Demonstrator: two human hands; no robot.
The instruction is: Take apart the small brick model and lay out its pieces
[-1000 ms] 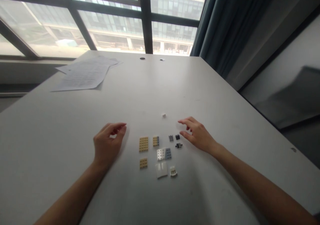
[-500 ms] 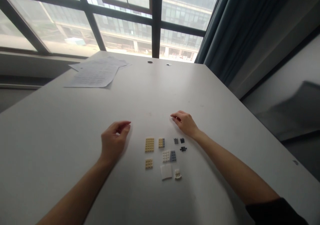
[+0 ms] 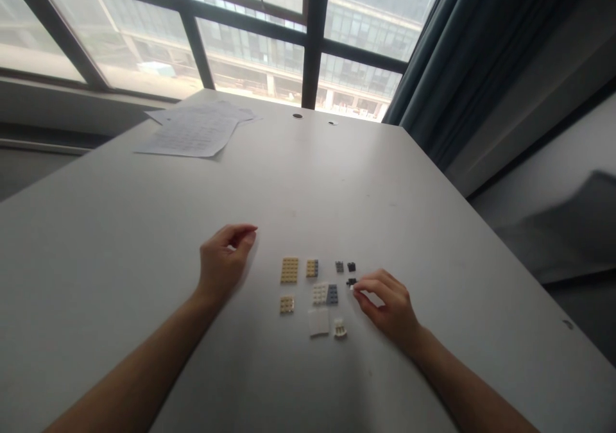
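Observation:
My left hand (image 3: 225,256) rests on the table left of the toy bricks, its fingers curled, thumb against fingertips, with nothing showing between them. To the right, my right hand (image 3: 387,305) pinches thumb and index finger at the edge of a small black brick piece (image 3: 351,282). A tiny pale spot shows at those fingertips, too small to name. Around it lie a grey piece (image 3: 339,267), another black piece (image 3: 351,266), a white plate (image 3: 319,294) beside a blue-grey wedge plate (image 3: 332,294), a smooth white tile (image 3: 318,323) and a white curved piece (image 3: 339,330).
Tan plates, one larger (image 3: 289,270) and one smaller (image 3: 287,305), lie nearest my left hand. A tan and grey plate (image 3: 312,267) is right of them. Printed papers (image 3: 192,131) lie at the white table's (image 3: 269,183) far left, before the windows. A dark curtain (image 3: 433,80) hangs right.
My right hand has moved toward me and slightly right, from beyond the bricks to the small black piece. My left hand keeps its pose. The view has shifted a little.

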